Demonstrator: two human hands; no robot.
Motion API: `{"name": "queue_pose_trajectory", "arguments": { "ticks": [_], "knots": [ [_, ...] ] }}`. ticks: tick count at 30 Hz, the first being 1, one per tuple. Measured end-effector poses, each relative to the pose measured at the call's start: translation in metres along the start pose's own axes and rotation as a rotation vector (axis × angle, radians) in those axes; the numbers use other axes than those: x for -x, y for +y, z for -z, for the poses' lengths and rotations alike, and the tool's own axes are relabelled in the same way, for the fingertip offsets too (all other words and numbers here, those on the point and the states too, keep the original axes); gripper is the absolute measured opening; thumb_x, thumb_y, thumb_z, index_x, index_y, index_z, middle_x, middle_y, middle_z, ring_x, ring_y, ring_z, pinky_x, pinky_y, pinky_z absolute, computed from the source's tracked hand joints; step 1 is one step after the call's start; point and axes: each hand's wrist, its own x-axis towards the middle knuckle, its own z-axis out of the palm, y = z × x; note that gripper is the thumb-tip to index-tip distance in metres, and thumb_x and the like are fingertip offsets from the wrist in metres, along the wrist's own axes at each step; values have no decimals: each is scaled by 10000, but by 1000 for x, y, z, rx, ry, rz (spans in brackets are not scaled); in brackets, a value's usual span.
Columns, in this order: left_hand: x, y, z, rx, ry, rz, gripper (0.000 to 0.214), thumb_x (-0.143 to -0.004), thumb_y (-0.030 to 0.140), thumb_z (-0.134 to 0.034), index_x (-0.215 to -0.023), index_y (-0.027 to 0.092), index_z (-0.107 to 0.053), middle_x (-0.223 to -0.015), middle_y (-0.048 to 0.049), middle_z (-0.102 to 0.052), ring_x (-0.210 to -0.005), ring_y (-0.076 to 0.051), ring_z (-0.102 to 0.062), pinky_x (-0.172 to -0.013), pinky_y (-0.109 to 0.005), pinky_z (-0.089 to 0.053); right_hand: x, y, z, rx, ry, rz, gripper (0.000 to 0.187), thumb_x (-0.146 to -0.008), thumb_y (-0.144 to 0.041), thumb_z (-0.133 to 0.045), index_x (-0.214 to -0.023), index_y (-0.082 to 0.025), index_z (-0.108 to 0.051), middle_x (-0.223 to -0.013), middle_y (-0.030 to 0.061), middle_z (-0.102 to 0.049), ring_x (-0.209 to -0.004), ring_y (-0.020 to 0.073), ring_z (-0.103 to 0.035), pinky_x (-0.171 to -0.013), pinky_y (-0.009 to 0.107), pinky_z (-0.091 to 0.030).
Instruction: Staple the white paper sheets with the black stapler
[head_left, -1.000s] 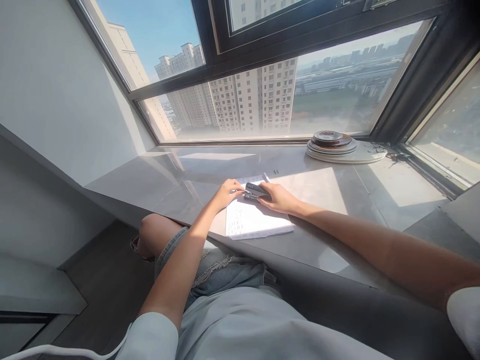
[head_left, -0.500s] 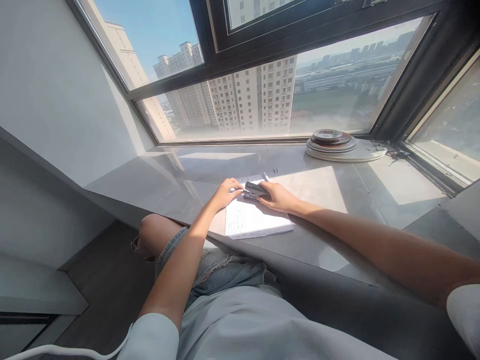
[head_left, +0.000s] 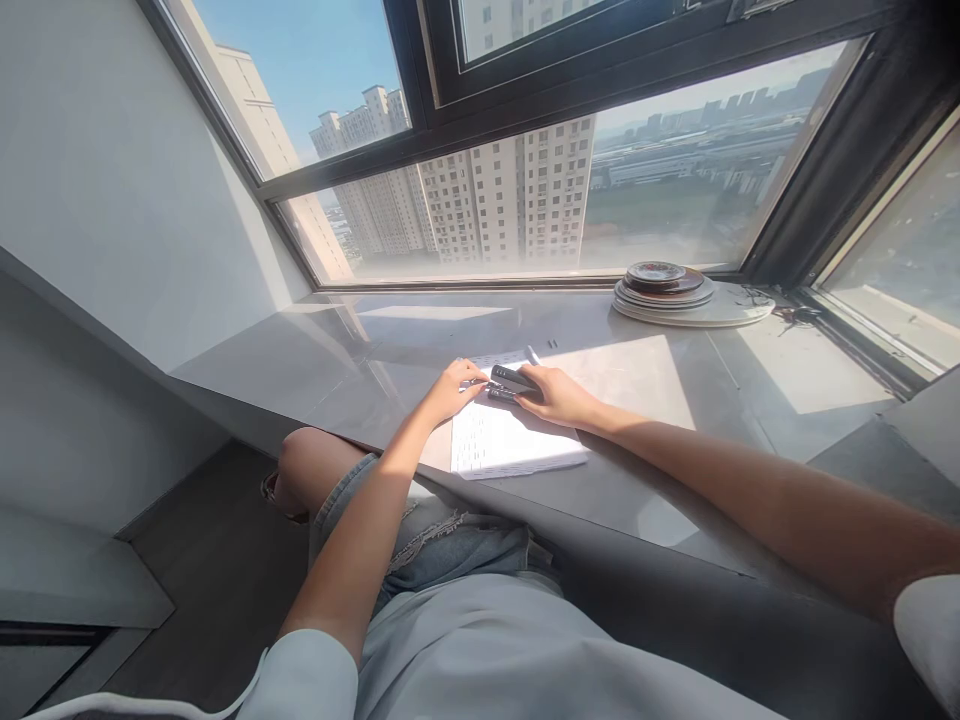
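Note:
A black stapler [head_left: 511, 378] is spread apart above the papers, its top arm lifted off the base. My right hand [head_left: 556, 396] is wrapped around its rear end. My left hand [head_left: 451, 389] has thumb and fingers pinched together at the stapler's front end. Whatever lies between those fingertips is too small to make out. Under both hands rests a stack of white printed sheets [head_left: 510, 445]. Two small dark strips, perhaps staples [head_left: 552, 344], lie just beyond the papers.
A stack of plates [head_left: 664, 290] stands on a large pale disc by the window at the back right. Small dark items [head_left: 796, 315] lie beside it. The windowsill's front edge [head_left: 637, 530] runs close to my lap. A white wall [head_left: 217, 250] borders the sill's left.
Almost nothing differs; both hands keep their places at the stapler. The view has shifted very slightly.

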Motion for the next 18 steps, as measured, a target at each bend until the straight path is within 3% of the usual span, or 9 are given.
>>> {"name": "queue_pose_trajectory", "arguments": {
  "ticks": [2, 6, 11, 18],
  "knots": [
    [6, 4, -2, -10, 14, 37, 240, -930, 254, -680, -1156, 254, -758, -1147, -78, -696, -1161, -253, -602, -1079, -445, -478, 0, -1, 0, 3, 3, -3, 137, -923, -321, -622, -967, -216, -544, -929, 69, -693, -802, 219, -629, -696, 318, -435],
    [25, 16, -10, 18, 78, 229, 602, -866, 322, -767, -1440, 260, -596, -1430, -118, -624, -1316, -319, -577, -1144, -486, -441, 0, -3, 1, -11, -4, -5, 127, -928, -318, -606, -981, -216, -551, -942, 70, -693, -799, 219, -628, -691, 320, -443],
    [36, 21, -12, 163, 125, 305, 647, -883, 267, -715, -1496, 222, -514, -1539, -152, -547, -1439, -326, -512, -1177, -473, -434, 0, -1, 0, -29, 2, -1, 137, -935, -334, -616, -973, -223, -544, -948, 65, -694, -812, 221, -640, -703, 324, -459],
    [30, 43, -22, 559, 37, 409, 697, -878, 214, -696, -1520, 208, -427, -1591, -210, -472, -1433, -328, -511, -957, -391, -577, 0, 0, 0, -64, 8, -2, 138, -931, -328, -620, -960, -225, -533, -920, 51, -683, -788, 210, -627, -686, 319, -447]
  ]
}}
